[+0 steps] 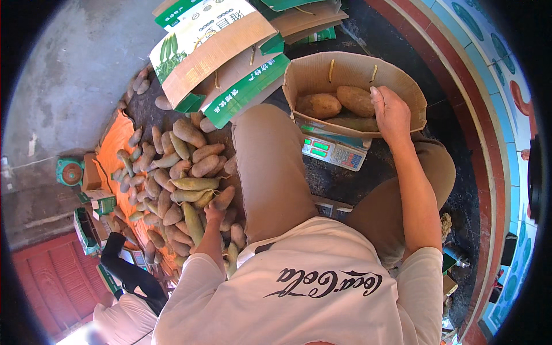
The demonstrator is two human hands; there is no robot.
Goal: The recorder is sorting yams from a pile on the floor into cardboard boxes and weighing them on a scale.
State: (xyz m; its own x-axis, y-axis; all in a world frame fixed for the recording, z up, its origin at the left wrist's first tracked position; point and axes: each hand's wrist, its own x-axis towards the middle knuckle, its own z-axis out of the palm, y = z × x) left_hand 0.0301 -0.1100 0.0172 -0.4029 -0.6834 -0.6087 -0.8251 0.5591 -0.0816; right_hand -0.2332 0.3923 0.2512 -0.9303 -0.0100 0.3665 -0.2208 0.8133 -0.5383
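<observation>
Observer: Left grip?

Me: My left hand (215,214), eight o'clock, fingers closed round a brown, oblong, rough-skinned root vegetable (224,198). It's beside a heap of brown and green oblong root vegetables (172,183), nine o'clock, partly on orange sheeting (107,154).

Observer: Right?

Me: My right hand (394,114), two o'clock, over an open brown cardboard carton (352,70). Fingertips hidden; can't tell whether they grip.

Observer: Carton contents?

Me: Two plump brown roots (319,106) side by side. White scale with green-lit display (334,152) at its near edge, two o'clock.
</observation>
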